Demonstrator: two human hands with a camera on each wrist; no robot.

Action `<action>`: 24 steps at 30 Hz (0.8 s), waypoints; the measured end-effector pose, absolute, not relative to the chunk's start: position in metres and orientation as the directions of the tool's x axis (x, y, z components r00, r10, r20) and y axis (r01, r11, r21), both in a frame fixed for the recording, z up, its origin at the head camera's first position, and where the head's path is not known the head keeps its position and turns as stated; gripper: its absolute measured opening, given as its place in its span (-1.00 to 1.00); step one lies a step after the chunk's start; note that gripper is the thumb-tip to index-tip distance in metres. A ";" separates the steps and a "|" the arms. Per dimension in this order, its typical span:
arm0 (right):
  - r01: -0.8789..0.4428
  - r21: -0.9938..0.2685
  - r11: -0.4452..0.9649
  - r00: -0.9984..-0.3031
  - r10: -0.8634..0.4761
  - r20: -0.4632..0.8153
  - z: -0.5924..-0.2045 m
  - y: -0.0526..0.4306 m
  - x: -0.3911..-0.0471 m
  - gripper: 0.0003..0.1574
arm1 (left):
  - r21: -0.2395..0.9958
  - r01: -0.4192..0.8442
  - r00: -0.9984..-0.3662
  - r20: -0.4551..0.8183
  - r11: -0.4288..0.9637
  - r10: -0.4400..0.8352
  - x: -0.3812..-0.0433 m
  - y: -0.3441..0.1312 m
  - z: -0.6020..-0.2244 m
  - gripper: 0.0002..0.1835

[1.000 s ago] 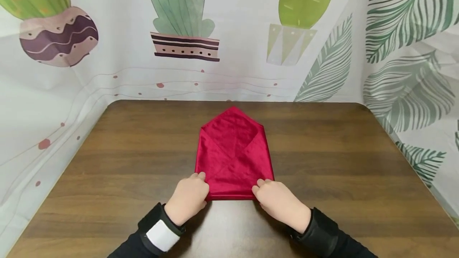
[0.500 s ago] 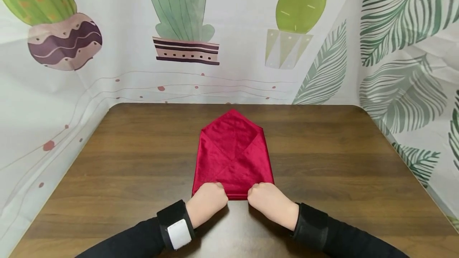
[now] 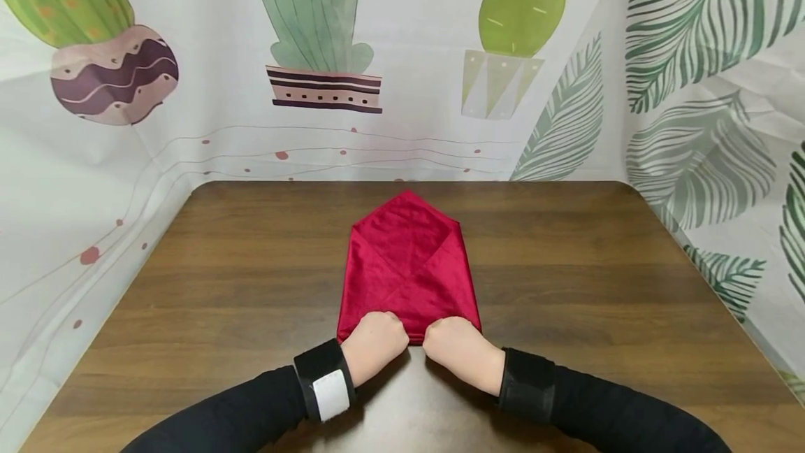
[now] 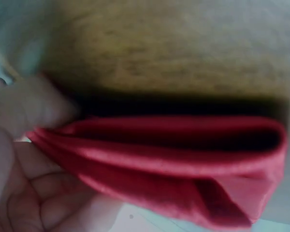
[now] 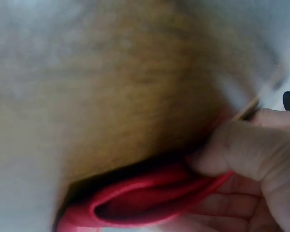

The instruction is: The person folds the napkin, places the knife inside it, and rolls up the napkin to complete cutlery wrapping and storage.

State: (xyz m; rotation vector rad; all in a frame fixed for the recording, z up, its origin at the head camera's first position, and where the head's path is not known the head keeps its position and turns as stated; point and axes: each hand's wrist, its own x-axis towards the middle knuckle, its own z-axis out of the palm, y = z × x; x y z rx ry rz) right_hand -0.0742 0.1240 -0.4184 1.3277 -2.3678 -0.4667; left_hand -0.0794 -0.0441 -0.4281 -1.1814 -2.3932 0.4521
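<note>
A folded red satin cloth (image 3: 409,271) lies mid-table in the head view, its pointed end away from me and its straight folded edge toward me. My left hand (image 3: 376,342) grips that near edge left of centre, and my right hand (image 3: 462,349) grips it right of centre, with a small gap between the fists. In the left wrist view, thumb and curled fingers pinch the layered cloth (image 4: 174,169), whose loops open to the side. The right wrist view has the thumb pressing the cloth (image 5: 150,195) against curled fingers.
The brown wooden table (image 3: 220,285) reaches past the cloth on both sides, with rounded far corners. A white hanging (image 3: 428,33) printed with cacti and leaves rises behind the table and along its sides. Black bands (image 3: 323,379) circle both wrists.
Both hands have slid inward along the cloth's near edge from its corners, now closer together and turned knuckles-forward. The cloth lies in about the same place.
</note>
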 end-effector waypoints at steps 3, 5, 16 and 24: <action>-0.732 0.453 0.509 -0.486 -0.856 0.175 -0.420 0.123 -0.076 -0.60 | -0.469 0.652 -0.551 0.245 0.595 0.798 -0.081 -0.041 -0.427 -0.67; -0.734 0.443 0.514 -0.491 -0.853 0.176 -0.420 0.123 -0.077 -0.60 | -0.474 0.645 -0.554 0.250 0.599 0.794 -0.082 -0.040 -0.426 -0.67; -0.735 0.432 0.523 -0.501 -0.848 0.174 -0.420 0.130 -0.084 -0.74 | -0.504 0.639 -0.565 0.206 0.581 0.799 -0.086 -0.048 -0.423 -0.67; -0.801 0.251 0.544 -0.553 -0.832 0.041 -0.408 0.145 -0.100 -0.80 | -0.231 0.684 -0.665 0.193 0.692 0.721 -0.096 -0.074 -0.417 -0.78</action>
